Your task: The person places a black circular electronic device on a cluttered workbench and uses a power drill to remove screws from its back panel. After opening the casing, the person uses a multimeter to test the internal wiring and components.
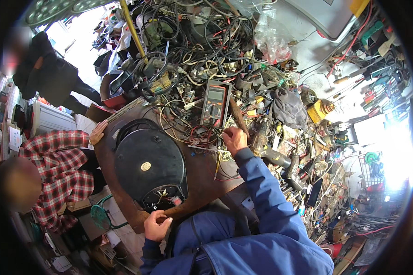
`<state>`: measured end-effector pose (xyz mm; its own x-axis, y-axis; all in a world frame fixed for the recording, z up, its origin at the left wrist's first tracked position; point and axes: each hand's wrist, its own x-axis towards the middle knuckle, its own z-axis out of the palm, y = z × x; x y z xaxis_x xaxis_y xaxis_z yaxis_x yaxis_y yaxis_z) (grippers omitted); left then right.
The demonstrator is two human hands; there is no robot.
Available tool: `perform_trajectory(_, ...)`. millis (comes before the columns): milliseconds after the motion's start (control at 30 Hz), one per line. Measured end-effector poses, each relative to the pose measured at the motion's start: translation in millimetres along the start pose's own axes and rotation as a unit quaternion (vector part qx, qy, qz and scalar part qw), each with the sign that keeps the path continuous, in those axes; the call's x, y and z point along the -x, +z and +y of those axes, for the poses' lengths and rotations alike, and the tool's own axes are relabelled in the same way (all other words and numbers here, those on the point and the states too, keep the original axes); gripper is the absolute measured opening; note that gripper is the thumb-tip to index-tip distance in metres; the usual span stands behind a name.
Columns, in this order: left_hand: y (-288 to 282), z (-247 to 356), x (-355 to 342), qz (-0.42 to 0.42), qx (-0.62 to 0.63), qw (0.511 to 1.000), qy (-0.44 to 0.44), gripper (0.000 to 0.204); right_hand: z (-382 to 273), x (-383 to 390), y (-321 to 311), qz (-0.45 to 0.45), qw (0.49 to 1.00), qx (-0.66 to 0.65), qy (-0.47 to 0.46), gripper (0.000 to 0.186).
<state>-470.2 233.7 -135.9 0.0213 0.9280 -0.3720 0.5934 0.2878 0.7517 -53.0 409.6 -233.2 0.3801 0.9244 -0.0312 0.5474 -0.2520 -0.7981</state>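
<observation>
A round black appliance (144, 158) lies on the brown worktop (202, 176), with a wired opening and a small red part (176, 200) at its lower edge. My left hand (157, 225) is curled at the worktop's front edge, just below that opening; what its fingertips hold is too small to tell. My right hand (235, 140) is closed among red and pale leads, just below a multimeter (214, 104) in a grey case; what it pinches is unclear. A wooden handle (238, 114) lies beside it.
A person in a plaid shirt (55, 174) has a hand (97, 132) on the worktop's left edge. Another person in dark clothes (50, 68) stands upper left. Tangled cables (192, 46), tools (275, 156) and a grey cloth (289, 107) crowd the back and right. A green stool (101, 215) stands lower left.
</observation>
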Motion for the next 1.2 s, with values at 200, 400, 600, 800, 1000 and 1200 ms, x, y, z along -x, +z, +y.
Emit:
perform_trajectory(200, 2.9, -0.5, 12.5, 0.1, -0.021, 0.995, -0.014, 0.023, -1.8, -54.2, 13.1, 0.033, 0.993, 0.098, 0.063, 0.03)
perform_trajectory(400, 5.9, -8.4, 10.9, 0.106, -0.045, 0.993, -0.029, 0.034, 26.0, -80.4, 15.0, -0.008, 0.988, 0.119, 0.1, 0.043)
perform_trajectory(600, 7.5, -21.3, 1.4, 0.134, -0.048, 0.989, 0.028, 0.041, 18.7, -63.5, 11.9, 0.028, 0.994, 0.079, 0.071, 0.03)
perform_trajectory(800, 14.4, -9.3, -27.3, 0.113, -0.004, 0.987, 0.117, 0.024, 10.1, -25.6, -17.0, 0.031, 0.991, -0.125, 0.047, 0.013)
perform_trajectory(1000, 19.3, 31.5, -35.9, 0.072, 0.035, 0.994, 0.076, 0.009, 10.5, 10.8, -43.0, 0.029, 0.979, -0.189, 0.065, 0.018)
perform_trajectory(1200, 21.4, 21.6, -36.9, 0.013, -0.02, 0.999, 0.043, 0.039, 37.2, 20.0, -46.2, 0.011, 0.99, -0.074, 0.122, 0.048)
